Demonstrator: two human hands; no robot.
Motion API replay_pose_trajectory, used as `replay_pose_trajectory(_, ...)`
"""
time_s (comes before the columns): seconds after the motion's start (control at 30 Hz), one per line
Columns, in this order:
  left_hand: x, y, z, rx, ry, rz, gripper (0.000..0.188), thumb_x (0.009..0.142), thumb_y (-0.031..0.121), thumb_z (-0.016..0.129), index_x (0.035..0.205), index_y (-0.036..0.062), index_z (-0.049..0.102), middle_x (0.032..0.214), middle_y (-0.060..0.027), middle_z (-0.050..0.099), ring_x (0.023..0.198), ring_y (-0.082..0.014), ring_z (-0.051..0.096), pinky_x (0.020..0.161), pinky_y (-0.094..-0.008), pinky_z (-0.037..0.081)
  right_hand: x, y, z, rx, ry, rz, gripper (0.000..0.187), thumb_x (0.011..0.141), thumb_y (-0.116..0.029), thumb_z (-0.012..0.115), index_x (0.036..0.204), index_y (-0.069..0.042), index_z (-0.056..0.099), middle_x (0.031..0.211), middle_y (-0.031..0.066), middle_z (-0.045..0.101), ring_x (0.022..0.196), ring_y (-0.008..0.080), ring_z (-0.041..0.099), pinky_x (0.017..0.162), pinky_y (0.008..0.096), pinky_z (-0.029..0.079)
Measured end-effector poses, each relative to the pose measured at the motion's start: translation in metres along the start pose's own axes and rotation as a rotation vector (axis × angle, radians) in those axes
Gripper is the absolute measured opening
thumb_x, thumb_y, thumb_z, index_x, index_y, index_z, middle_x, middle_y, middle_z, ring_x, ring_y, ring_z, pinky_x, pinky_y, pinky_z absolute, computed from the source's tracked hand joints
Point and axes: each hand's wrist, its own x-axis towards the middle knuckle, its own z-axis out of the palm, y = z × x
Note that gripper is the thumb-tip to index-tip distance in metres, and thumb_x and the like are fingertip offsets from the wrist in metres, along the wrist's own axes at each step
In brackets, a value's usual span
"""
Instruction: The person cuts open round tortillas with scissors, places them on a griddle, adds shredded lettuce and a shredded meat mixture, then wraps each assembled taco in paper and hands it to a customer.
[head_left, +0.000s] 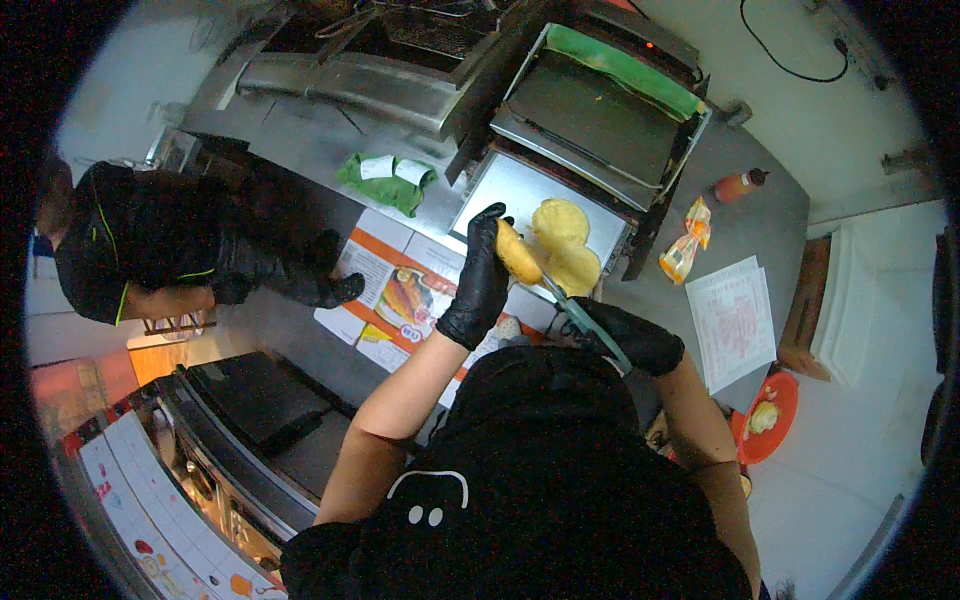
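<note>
A golden bun (517, 252), tilted on edge, is in my left hand (482, 285), whose black-gloved fingers wrap round its upper side. My right hand (630, 338), gloved in black too, closes round a long, narrow grey-green tool (597, 330). The tool's thin, pale tip reaches the bun's lower right edge; whether it cuts in or only touches, I cannot tell. Just beyond the bun, two flat yellow bread rounds, one farther off (561, 220) and one nearer (572, 270), lie with edges meeting on a pale metal tray (485, 190).
A griddle (600, 110) with a green rim stands behind the tray. Rightward are a red sauce bottle (738, 186), an orange-and-white bag (687, 240), printed sheets (733, 320) and a red bowl (790, 400). A green cloth (400, 200) lies left, where another person (150, 240) stands.
</note>
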Motion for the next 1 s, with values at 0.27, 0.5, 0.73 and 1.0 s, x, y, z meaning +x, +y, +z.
replay_pose_trajectory(0.27, -0.004, 0.000, 0.003, 0.179, -0.013, 0.092, 0.039, 0.094, 0.038, 0.037, 0.122, 0.0111, 0.042, 0.115, -0.0038, 0.047, 0.108, -0.0154, 0.044, 0.091, -0.0295, 0.038, 0.006, -0.010, 0.007, 0.009, 0.057, 0.017, 0.055, 0.085, -0.024, 0.057, 0.130, -0.001, 0.036, 0.119, 0.0106, 0.050, 0.108, 0.0183, 0.048, 0.092, 0.0315, 0.038)
replay_pose_trajectory(0.5, 0.000, -0.001, -0.019, 0.564, -0.124, 0.250, 0.065, 0.085, 0.029, 0.056, 0.136, 0.0074, 0.021, 0.129, -0.0103, 0.032, 0.119, -0.0209, 0.034, 0.099, -0.0333, 0.032, 0.021, 0.004, 0.015, 0.081, 0.215, -0.042, 0.018, 0.087, -0.020, 0.052, 0.096, -0.005, 0.054, 0.073, -0.0054, 0.050, 0.061, 0.0029, 0.046, 0.052, 0.0162, 0.038)
replay_pose_trajectory(0.73, -0.002, -0.005, -0.027, 1.165, -0.251, 0.377, 0.105, 0.061, 0.018, 0.079, 0.138, 0.0040, 0.010, 0.136, -0.0197, 0.022, 0.121, -0.0334, 0.031, 0.102, -0.0417, 0.029, 0.040, 0.051, 0.014, 0.240, 0.299, 0.021, 0.021, 0.088, -0.022, 0.052, 0.096, -0.004, 0.059, 0.069, -0.0042, 0.052, 0.059, 0.0041, 0.048, 0.052, 0.0167, 0.038)
replay_pose_trajectory(1.0, 0.050, -0.003, -0.080, 0.174, -0.134, -0.569, 0.056, 0.084, 0.021, 0.059, 0.130, 0.0057, 0.030, 0.121, -0.0142, 0.044, 0.110, -0.0290, 0.049, 0.084, -0.0431, 0.050, 0.065, 0.073, -0.001, 0.739, 0.127, 0.377, 0.032, 0.089, -0.034, 0.051, 0.098, -0.004, 0.057, 0.069, 0.0005, 0.056, 0.059, 0.0099, 0.054, 0.049, 0.0198, 0.041)
